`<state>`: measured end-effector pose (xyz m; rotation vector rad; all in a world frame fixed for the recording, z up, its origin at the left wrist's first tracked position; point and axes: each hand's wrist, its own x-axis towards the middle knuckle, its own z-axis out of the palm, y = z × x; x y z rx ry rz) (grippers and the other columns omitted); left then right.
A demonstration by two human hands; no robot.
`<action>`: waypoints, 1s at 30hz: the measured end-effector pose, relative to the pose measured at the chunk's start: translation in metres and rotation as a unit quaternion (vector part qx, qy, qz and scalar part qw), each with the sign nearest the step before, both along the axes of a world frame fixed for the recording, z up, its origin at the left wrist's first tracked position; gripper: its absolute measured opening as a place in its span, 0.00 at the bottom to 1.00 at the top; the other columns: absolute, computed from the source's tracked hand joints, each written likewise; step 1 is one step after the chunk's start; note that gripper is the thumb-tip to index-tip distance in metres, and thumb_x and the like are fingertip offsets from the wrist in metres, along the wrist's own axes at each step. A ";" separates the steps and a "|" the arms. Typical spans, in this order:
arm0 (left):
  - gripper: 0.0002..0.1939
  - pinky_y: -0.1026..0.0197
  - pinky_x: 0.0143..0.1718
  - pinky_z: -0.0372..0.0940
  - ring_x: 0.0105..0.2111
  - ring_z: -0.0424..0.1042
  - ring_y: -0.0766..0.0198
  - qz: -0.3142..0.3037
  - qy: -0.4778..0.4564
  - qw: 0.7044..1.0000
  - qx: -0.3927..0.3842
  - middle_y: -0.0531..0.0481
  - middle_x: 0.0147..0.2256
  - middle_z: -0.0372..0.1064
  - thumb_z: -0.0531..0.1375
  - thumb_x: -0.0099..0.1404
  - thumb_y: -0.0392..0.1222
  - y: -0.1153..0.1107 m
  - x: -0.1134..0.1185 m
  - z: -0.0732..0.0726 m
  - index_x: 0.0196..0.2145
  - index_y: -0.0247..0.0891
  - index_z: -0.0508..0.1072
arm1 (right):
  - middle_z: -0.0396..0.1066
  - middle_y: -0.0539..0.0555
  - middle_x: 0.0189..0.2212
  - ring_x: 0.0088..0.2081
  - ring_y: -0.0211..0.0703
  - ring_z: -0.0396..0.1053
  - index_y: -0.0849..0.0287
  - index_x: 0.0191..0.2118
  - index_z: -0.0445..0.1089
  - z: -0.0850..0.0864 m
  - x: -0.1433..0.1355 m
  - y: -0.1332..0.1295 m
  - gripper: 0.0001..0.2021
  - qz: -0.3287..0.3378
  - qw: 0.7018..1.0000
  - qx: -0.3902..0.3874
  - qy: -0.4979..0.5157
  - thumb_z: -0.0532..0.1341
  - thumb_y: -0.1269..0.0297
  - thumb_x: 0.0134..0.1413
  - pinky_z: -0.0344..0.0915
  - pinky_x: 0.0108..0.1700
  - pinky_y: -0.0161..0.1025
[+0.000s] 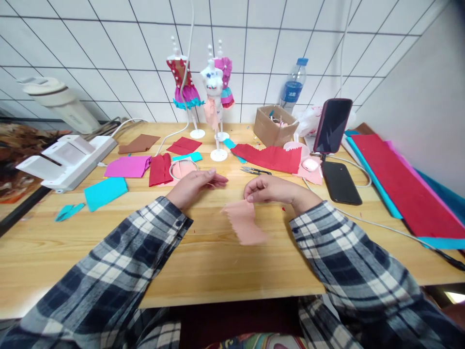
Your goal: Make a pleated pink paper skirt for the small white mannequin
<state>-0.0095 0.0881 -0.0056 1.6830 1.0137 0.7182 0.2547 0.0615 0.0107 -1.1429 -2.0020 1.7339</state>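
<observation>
Though left fingers loose — peach cloth between right fingers

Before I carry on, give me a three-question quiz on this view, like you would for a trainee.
1. Which hand holds the peach cloth?
2. True or false: the snips lie on the table.
3. How many mannequins stand near the wall?

Key:
1. The right hand.
2. True.
3. Three.
</observation>
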 end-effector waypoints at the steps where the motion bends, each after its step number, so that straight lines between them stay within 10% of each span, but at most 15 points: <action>1: 0.26 0.52 0.49 0.67 0.45 0.75 0.53 -0.050 0.034 0.998 0.003 0.42 0.43 0.79 0.53 0.67 0.61 -0.003 0.005 0.000 0.40 0.38 0.80 | 0.70 0.47 0.23 0.25 0.35 0.63 0.61 0.30 0.75 -0.004 -0.005 0.002 0.08 -0.012 0.999 0.042 -0.027 0.64 0.61 0.47 0.57 0.29 0.33; 7: 0.15 0.58 0.50 0.65 0.44 0.75 0.59 -0.190 0.154 0.958 0.148 0.47 0.42 0.78 0.61 0.63 0.53 -0.012 0.026 -0.004 0.38 0.42 0.81 | 0.73 0.51 0.32 0.35 0.40 0.69 0.60 0.32 0.79 -0.019 -0.020 0.005 0.05 -0.029 0.955 0.263 -0.135 0.65 0.69 0.49 0.61 0.39 0.35; 17: 0.11 0.63 0.35 0.63 0.30 0.73 0.63 -0.075 0.249 0.955 0.145 0.54 0.28 0.78 0.59 0.60 0.46 -0.016 0.024 -0.004 0.34 0.40 0.80 | 0.78 0.51 0.34 0.34 0.39 0.71 0.57 0.40 0.81 -0.027 -0.023 0.003 0.10 -0.084 0.953 0.265 -0.123 0.65 0.61 0.54 0.62 0.37 0.34; 30: 0.09 0.55 0.45 0.58 0.35 0.75 0.60 -0.047 0.307 0.935 0.173 0.52 0.31 0.79 0.60 0.60 0.44 -0.013 0.025 -0.003 0.32 0.41 0.79 | 0.75 0.47 0.25 0.26 0.34 0.64 0.54 0.33 0.80 -0.045 -0.029 0.008 0.06 -0.133 0.932 0.300 -0.153 0.67 0.60 0.52 0.56 0.31 0.34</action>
